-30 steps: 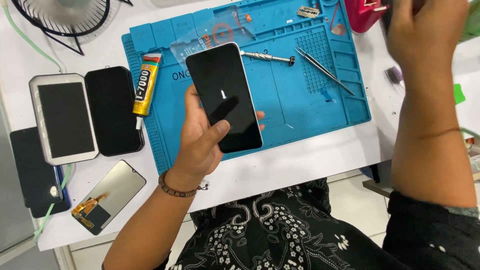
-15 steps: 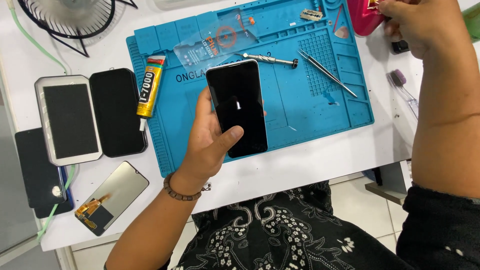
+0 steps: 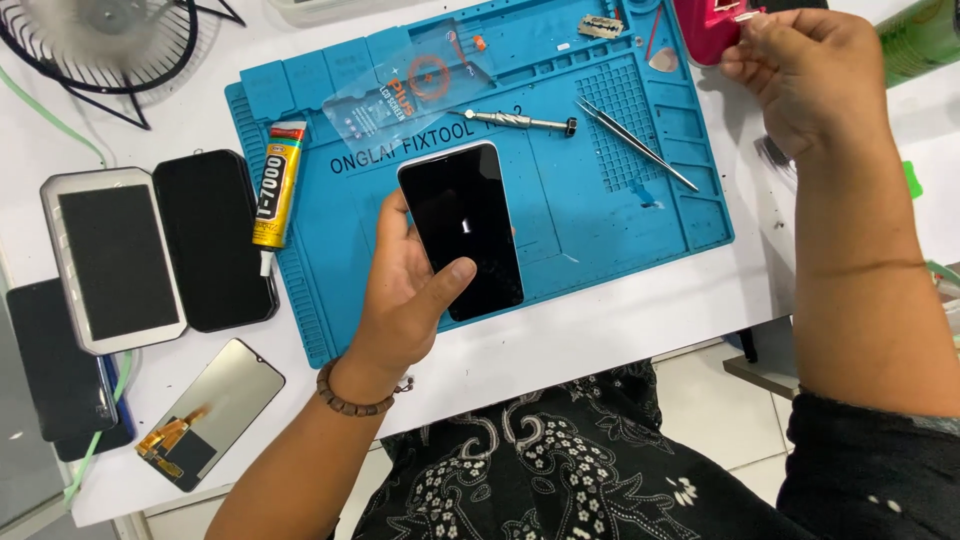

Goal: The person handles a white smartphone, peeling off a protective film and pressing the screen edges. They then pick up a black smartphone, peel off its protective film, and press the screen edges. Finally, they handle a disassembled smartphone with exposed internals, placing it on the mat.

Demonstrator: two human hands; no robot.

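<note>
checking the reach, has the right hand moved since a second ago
Yes. The right hand has shifted right and up past the blue mat's top corner, toward the red object.

Beaded bracelet [image 3: 352,398] — black floral shirt [image 3: 560,470]

Your left hand [image 3: 415,300] has kept its grip on the black phone [image 3: 462,230] but tilted it more upright over the blue mat [image 3: 620,230]. Your right hand [image 3: 800,75] has come down from the far edge to the pink box [image 3: 705,25], fingertips touching it.

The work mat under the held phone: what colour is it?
Blue, seen in the head view: the work mat.
</note>
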